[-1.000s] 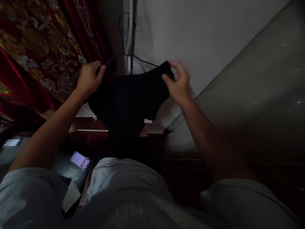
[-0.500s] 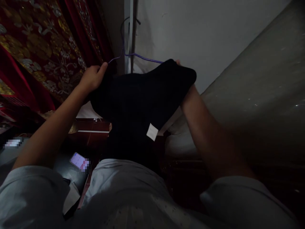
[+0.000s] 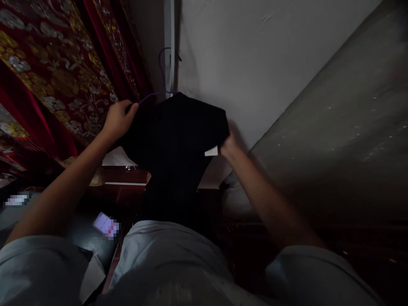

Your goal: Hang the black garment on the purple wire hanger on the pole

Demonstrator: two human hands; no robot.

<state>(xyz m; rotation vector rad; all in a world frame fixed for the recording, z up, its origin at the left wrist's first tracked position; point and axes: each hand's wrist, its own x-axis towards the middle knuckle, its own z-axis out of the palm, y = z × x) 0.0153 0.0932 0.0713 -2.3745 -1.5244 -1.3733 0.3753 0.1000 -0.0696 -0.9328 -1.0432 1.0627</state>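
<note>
A black garment [image 3: 177, 136] hangs on a thin purple wire hanger [image 3: 163, 72] hooked up by the white wall corner. My left hand [image 3: 118, 119] is closed on the garment's left shoulder, at the end of the hanger. My right hand [image 3: 228, 145] sits at the garment's right edge, beside a small white label [image 3: 211, 151]; its fingers are mostly hidden behind the cloth. The garment's lower part drops into shadow above my lap.
Red and gold patterned curtains [image 3: 54, 72] fill the left. A grey mattress [image 3: 334, 140] runs along the right. A dark wooden bedside stand [image 3: 124, 180] stands below the garment. A lit phone [image 3: 105, 223] lies lower left. My pale shirt [image 3: 172, 263] fills the bottom.
The garment has dropped over the hanger's right arm and now covers it. My right hand has come down from the top right shoulder to the garment's right edge by the label.
</note>
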